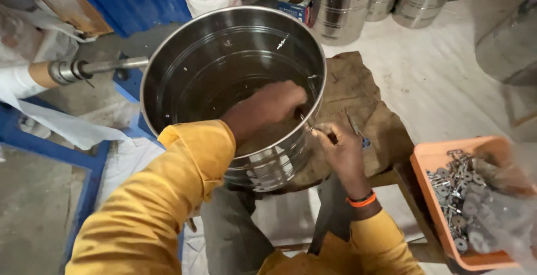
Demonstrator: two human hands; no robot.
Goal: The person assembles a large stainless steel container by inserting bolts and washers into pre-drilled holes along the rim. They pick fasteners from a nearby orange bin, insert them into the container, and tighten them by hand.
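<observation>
my left hand (268, 110) reaches inside the big shiny steel drum (224, 57), curled against its wall; my right hand (341, 149) pinches its rim from outside. an orange plastic tray of rivets (430, 163) sits near on my right.

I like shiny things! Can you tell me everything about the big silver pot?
The pot is a big round drum of shiny steel with ribbed walls, open on top and tilted toward the person. It rests on a cloth-covered stool. The left hand reaches inside it; the right hand touches its rim from outside.
</observation>
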